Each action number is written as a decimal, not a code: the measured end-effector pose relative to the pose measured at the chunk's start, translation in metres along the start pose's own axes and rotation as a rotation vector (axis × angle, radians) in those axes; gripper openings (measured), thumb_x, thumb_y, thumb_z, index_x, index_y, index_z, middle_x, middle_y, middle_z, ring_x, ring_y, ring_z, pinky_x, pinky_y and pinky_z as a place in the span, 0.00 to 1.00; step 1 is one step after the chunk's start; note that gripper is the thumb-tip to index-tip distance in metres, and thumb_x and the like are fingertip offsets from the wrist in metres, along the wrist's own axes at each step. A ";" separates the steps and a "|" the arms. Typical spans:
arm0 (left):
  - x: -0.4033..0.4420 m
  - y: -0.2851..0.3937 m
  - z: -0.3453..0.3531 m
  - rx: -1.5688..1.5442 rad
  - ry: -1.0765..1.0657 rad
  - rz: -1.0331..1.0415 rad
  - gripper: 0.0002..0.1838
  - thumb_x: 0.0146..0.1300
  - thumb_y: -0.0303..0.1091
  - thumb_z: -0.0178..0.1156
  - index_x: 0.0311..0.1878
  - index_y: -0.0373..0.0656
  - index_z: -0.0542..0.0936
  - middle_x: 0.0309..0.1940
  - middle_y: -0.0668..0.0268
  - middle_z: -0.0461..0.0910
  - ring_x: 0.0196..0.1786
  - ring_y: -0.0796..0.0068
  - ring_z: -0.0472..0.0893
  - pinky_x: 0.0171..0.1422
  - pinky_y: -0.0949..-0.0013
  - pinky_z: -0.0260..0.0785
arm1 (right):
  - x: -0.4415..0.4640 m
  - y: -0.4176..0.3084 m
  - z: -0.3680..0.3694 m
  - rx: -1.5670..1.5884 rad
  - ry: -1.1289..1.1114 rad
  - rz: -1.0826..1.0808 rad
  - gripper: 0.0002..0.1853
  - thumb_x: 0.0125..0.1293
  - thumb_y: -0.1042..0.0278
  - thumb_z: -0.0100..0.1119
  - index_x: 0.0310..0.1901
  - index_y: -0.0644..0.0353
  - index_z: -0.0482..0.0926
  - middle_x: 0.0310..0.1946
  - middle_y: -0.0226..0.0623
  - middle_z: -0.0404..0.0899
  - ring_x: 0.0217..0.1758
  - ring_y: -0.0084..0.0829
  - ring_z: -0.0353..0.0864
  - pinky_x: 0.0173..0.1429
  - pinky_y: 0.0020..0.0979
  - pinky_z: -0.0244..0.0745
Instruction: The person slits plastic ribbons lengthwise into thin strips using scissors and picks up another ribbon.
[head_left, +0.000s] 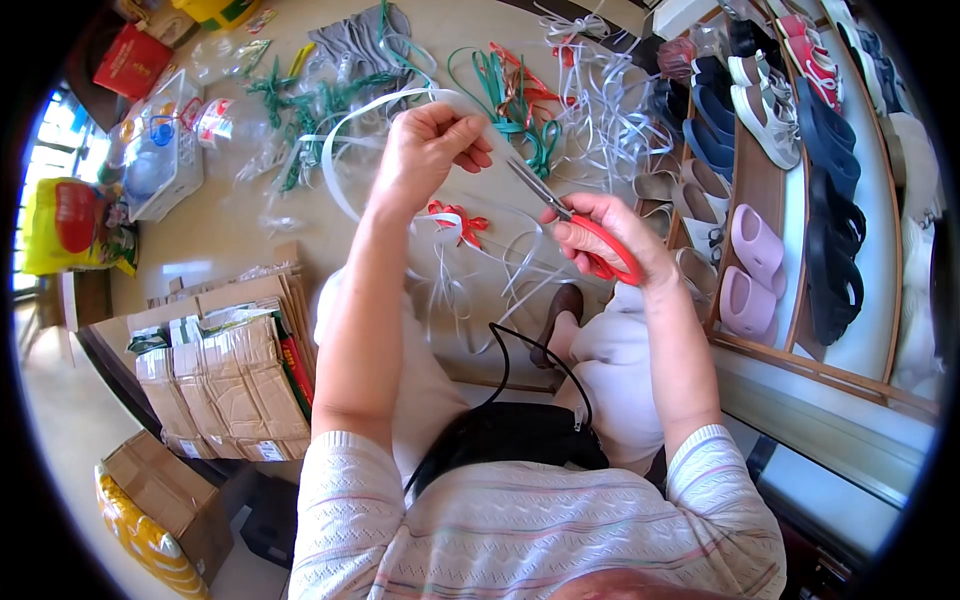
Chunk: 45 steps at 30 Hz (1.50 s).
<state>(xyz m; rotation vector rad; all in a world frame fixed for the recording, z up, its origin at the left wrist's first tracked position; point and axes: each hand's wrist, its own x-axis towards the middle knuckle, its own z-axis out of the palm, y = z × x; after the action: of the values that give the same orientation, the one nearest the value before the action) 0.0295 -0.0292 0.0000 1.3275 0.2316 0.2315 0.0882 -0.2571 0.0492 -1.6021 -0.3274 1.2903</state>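
My left hand (432, 150) is raised in front of me, its fingers pinched on a pale plastic strip (372, 104) that curls away to the left. Part of the strip runs right, towards the scissors (536, 184). These have red handles, and my right hand (612, 238) grips them with fingers in the loops. The blades point up and left at the strip's edge; whether they touch it, I cannot tell. Below my hands, a small red strip bundle (460, 222) and thin white strips (450, 285) lie on the floor.
Tangled green strips (545, 150) and a white strip heap (610, 100) lie ahead. To the left are a plastic bottle (225, 123), a white basket (165, 150) and flattened cardboard (225, 390). Shoe racks with pink slippers (748, 305) stand to the right.
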 end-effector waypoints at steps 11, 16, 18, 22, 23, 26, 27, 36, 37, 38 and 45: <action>-0.001 0.001 0.000 -0.035 -0.003 -0.019 0.08 0.59 0.32 0.58 0.34 0.34 0.78 0.23 0.63 0.78 0.24 0.77 0.78 0.28 0.76 0.71 | 0.000 0.000 -0.001 -0.020 -0.010 -0.010 0.15 0.58 0.62 0.60 0.42 0.62 0.73 0.19 0.22 0.70 0.16 0.11 0.67 0.18 0.14 0.60; 0.000 -0.001 0.005 0.015 0.024 -0.013 0.08 0.58 0.30 0.57 0.37 0.35 0.78 0.22 0.65 0.77 0.24 0.79 0.77 0.28 0.77 0.70 | 0.007 0.009 -0.001 -0.023 0.020 -0.041 0.17 0.57 0.60 0.61 0.42 0.64 0.71 0.19 0.25 0.71 0.15 0.13 0.68 0.18 0.16 0.61; 0.000 -0.002 0.009 0.156 0.073 0.015 0.08 0.58 0.30 0.57 0.38 0.36 0.78 0.22 0.66 0.77 0.24 0.80 0.77 0.29 0.78 0.70 | 0.009 0.011 0.000 -0.077 0.080 -0.040 0.20 0.56 0.59 0.62 0.43 0.64 0.69 0.18 0.26 0.72 0.15 0.15 0.69 0.18 0.16 0.62; -0.001 -0.007 0.013 0.477 0.162 0.105 0.07 0.58 0.29 0.56 0.38 0.37 0.78 0.22 0.69 0.76 0.24 0.85 0.75 0.30 0.79 0.69 | 0.010 0.008 0.004 -0.180 0.117 -0.020 0.18 0.57 0.59 0.60 0.41 0.62 0.67 0.18 0.29 0.72 0.15 0.18 0.72 0.16 0.17 0.62; -0.002 -0.006 0.013 0.512 0.167 0.119 0.07 0.58 0.29 0.56 0.37 0.37 0.79 0.21 0.70 0.76 0.24 0.85 0.75 0.30 0.79 0.68 | 0.010 0.008 0.003 -0.177 0.115 -0.018 0.18 0.57 0.59 0.60 0.40 0.62 0.67 0.18 0.29 0.73 0.16 0.18 0.72 0.17 0.17 0.62; -0.003 -0.004 0.016 0.526 0.183 0.132 0.07 0.58 0.29 0.57 0.36 0.38 0.79 0.21 0.71 0.76 0.24 0.86 0.73 0.30 0.79 0.68 | 0.013 0.012 0.000 -0.171 0.112 -0.015 0.18 0.57 0.59 0.60 0.40 0.62 0.67 0.19 0.30 0.73 0.17 0.19 0.74 0.17 0.16 0.63; -0.004 -0.004 0.016 0.516 0.188 0.131 0.06 0.57 0.30 0.58 0.36 0.38 0.79 0.21 0.71 0.76 0.24 0.86 0.73 0.30 0.79 0.68 | 0.014 0.013 0.000 -0.171 0.112 -0.014 0.18 0.57 0.59 0.60 0.40 0.62 0.67 0.19 0.30 0.74 0.18 0.19 0.74 0.18 0.16 0.63; 0.001 -0.010 0.009 0.096 0.109 -0.017 0.07 0.57 0.30 0.59 0.36 0.37 0.79 0.22 0.67 0.76 0.23 0.81 0.76 0.27 0.78 0.68 | 0.015 0.018 -0.008 -0.109 0.053 -0.089 0.17 0.58 0.58 0.60 0.40 0.60 0.69 0.23 0.31 0.75 0.20 0.18 0.74 0.19 0.16 0.63; 0.001 -0.010 0.009 0.093 0.092 -0.030 0.07 0.57 0.30 0.59 0.36 0.37 0.79 0.22 0.67 0.76 0.23 0.81 0.76 0.27 0.78 0.68 | 0.015 0.018 -0.009 -0.114 0.041 -0.088 0.17 0.58 0.58 0.60 0.40 0.60 0.69 0.23 0.30 0.75 0.20 0.18 0.73 0.19 0.15 0.62; 0.001 -0.009 0.008 0.089 0.075 -0.044 0.07 0.57 0.30 0.59 0.36 0.37 0.79 0.22 0.67 0.76 0.22 0.80 0.76 0.27 0.78 0.69 | 0.015 0.018 -0.009 -0.113 0.031 -0.080 0.17 0.58 0.58 0.60 0.41 0.60 0.69 0.23 0.30 0.74 0.20 0.17 0.73 0.19 0.15 0.62; -0.003 0.002 0.009 -0.045 0.018 -0.129 0.09 0.56 0.30 0.60 0.37 0.35 0.78 0.22 0.65 0.76 0.23 0.77 0.77 0.28 0.76 0.70 | 0.015 0.018 -0.006 -0.001 -0.031 -0.086 0.18 0.58 0.58 0.59 0.43 0.59 0.68 0.23 0.28 0.74 0.21 0.16 0.72 0.19 0.15 0.61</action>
<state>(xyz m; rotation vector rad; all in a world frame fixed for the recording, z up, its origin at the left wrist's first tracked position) 0.0296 -0.0380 0.0037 1.2611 0.3246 0.1395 0.0932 -0.2572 0.0255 -1.5535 -0.4120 1.2500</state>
